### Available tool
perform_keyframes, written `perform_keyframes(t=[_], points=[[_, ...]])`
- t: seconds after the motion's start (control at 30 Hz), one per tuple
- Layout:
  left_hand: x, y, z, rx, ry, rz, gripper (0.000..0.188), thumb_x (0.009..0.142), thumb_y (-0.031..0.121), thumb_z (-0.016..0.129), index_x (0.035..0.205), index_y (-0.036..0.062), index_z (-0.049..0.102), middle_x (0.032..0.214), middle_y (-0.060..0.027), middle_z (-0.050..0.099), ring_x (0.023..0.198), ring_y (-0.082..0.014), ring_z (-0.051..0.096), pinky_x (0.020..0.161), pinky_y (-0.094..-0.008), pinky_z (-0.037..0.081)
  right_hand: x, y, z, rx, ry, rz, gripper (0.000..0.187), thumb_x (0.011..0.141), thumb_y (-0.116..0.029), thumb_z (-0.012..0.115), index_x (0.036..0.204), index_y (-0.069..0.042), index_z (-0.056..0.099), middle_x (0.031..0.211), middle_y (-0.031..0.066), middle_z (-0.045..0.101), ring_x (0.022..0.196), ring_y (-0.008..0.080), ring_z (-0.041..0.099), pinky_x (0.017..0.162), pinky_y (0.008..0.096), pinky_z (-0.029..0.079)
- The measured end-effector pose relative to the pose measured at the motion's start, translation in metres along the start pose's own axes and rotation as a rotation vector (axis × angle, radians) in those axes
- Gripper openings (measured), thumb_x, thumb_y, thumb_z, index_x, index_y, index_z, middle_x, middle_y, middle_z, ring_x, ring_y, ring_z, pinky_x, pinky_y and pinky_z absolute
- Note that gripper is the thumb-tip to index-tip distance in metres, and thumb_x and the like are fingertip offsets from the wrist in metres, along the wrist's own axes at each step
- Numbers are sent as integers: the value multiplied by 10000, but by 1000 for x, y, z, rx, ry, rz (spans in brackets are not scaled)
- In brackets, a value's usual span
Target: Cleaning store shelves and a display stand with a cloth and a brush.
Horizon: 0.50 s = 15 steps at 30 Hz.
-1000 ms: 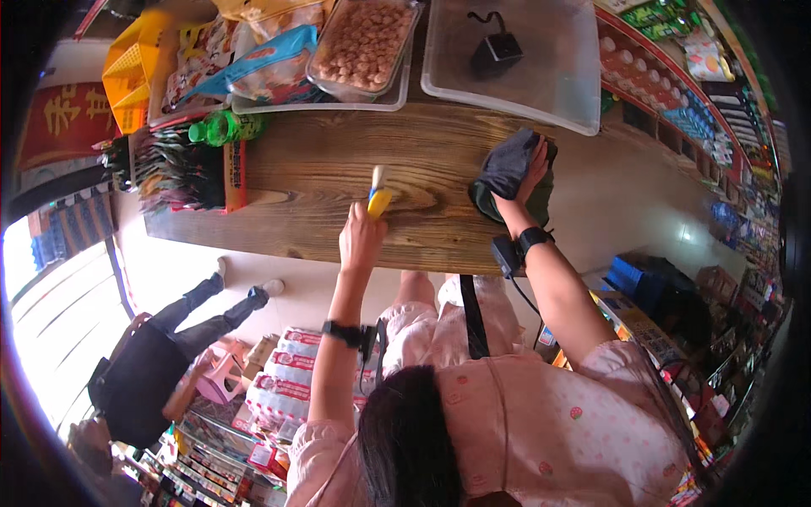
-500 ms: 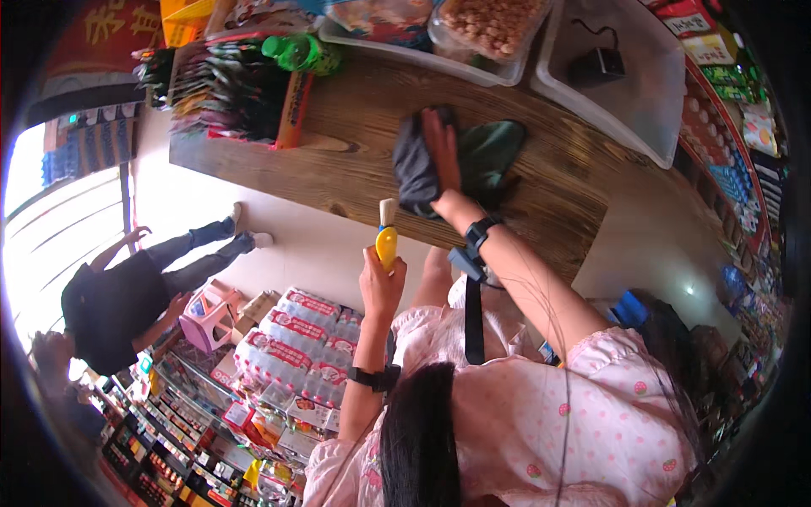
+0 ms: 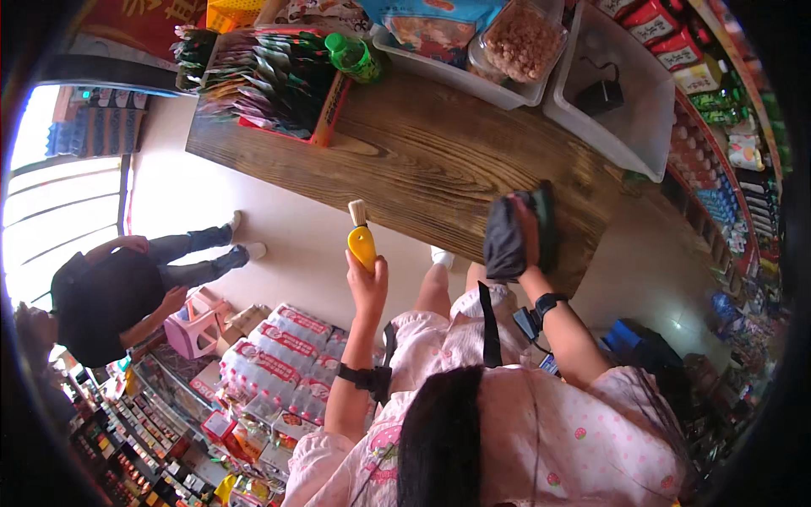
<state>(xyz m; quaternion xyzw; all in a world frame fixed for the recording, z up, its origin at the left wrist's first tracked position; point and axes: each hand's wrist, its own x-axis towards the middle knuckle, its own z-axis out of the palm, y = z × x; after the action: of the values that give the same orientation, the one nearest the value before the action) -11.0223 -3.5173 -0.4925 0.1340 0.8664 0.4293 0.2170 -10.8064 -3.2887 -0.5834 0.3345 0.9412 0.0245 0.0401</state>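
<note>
My left hand (image 3: 367, 283) is closed round the yellow handle of a brush (image 3: 361, 245), its pale bristles pointing up, in front of the table's near edge. Near the right end of the wooden table (image 3: 405, 160), my right hand (image 3: 528, 241) grips a bunched dark grey and green cloth (image 3: 505, 241) against the tabletop. Part of the cloth reaches over the near edge. The fingertips of this hand are partly hidden by the cloth's folds.
On the table stand a box of packets (image 3: 270, 84), a green bottle (image 3: 353, 57), a bin of packaged food (image 3: 498, 93) and a translucent bin (image 3: 625, 139) holding a black object. Bottle packs (image 3: 279, 359) and a pink stool (image 3: 193, 325) stand left, near a person (image 3: 110, 296).
My right hand has drawn the cloth rightward and toward me, bunching it up. The brush in my left hand has shifted slightly left and tilted.
</note>
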Motion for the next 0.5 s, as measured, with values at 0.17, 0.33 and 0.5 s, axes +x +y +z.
perform_keyframes(t=[0.17,0.33,0.5], points=[[-11,15,-1,-249,-7,-81,327,814,89,550,1105,-15,443,658,-112,571,547,-204,576,524,-336,460,25,43,-7,426,118,353,827,836,-472,548,1460,-59,195,1517,109,192,1396,245,190,1133,400,153],[-35,16,-18,-398,27,-178,261,835,63,541,1078,0,469,672,-64,581,568,-123,571,498,-275,454,84,3,-7,157,209,673,1052,712,-555,643,1452,-1,142,1521,173,113,1406,314,103,1117,465,147],[-71,-10,-43,-530,260,-261,142,866,91,541,975,35,469,691,-8,509,549,-83,502,485,-230,418,161,-90,-18,351,338,473,1056,718,-579,619,1454,0,131,1525,190,83,1408,346,71,1102,509,159]])
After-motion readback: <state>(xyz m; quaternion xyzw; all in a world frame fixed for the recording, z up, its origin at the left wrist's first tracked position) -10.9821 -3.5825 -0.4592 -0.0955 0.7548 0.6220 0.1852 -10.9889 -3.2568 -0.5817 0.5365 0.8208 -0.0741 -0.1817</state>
